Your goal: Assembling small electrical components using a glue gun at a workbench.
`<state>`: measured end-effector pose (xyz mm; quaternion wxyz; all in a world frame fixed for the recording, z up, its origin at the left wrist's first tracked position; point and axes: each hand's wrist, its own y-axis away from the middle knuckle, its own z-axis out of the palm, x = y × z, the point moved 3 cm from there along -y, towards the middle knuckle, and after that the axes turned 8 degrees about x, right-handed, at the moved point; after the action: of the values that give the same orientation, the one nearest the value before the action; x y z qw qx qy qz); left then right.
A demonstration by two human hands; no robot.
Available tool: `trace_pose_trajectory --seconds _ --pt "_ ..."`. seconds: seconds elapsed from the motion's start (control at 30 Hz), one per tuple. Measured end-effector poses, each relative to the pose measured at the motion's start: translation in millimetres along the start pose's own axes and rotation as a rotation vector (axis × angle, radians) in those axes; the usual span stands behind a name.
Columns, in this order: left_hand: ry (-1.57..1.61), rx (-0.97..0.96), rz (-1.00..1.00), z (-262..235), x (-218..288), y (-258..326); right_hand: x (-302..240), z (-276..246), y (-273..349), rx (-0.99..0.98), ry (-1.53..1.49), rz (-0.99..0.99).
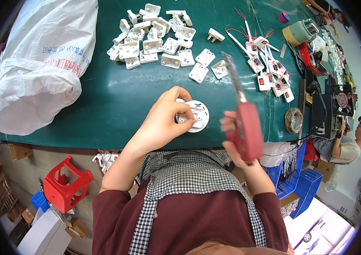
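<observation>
My left hand (163, 119) holds a round white plastic housing (198, 125) at the table's near edge, thumb and forefinger pinched together over its inside. Small fittings show in the part of the housing my fingers leave uncovered. To its right, my right hand (230, 123) is closed around a red-handled tool (249, 131) that looks like a power screwdriver. From the tool's top a metal neck and a long grey length reach up and away; motion blurs both tool and fingers. Beyond my hands lie several loose white plug shells (198, 73).
A heap of white plug shells (151, 46) covers the far middle of the green table (121, 102). At right are white switch units (264, 81) with red wires, a tape roll (293, 120) and a fan (342, 100). A white sack (57, 38) fills the left; a red stool (66, 187) stands below.
</observation>
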<state>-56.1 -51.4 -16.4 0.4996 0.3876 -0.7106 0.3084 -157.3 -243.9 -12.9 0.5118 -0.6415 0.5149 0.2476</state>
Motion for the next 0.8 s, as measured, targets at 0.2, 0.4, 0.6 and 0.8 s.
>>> trace_pose_trajectory --seconds 0.2,0.4,0.6,0.8 --pt "-0.040 -0.006 -0.058 3.0 5.2 0.9 -28.3 -50.3 64.1 0.128 -0.465 0.623" --pt "0.036 0.037 -0.060 3.5 -1.3 3.1 -46.5 -63.2 96.9 0.009 -0.200 0.551" --pt "0.048 0.022 -0.092 3.8 -1.5 5.0 -46.5 -58.2 100.0 -0.159 0.187 0.469" --pt "0.067 0.010 -0.109 3.5 -3.0 5.0 -49.6 -51.2 90.3 -0.090 0.120 0.479"
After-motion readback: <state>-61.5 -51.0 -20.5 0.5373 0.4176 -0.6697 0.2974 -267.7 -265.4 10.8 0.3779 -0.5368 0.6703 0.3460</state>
